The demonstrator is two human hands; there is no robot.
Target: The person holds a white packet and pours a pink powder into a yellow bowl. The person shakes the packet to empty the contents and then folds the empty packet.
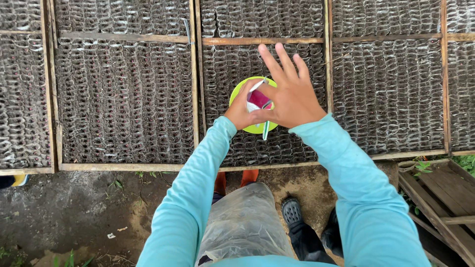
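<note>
Left hand [241, 111]: fingers closed on a small white packet [257, 100] with a dark red inside, held over a green dish [242, 94].
Right hand [292, 94]: fingers spread wide, thumb and forefinger pinching at the packet's mouth.
Place: above the middle tray [262, 42] of rows of small soil-filled bags, near its front edge.
Doing it well: likely best to keep the packet over the dish, so anything dropped is caught.
</note>
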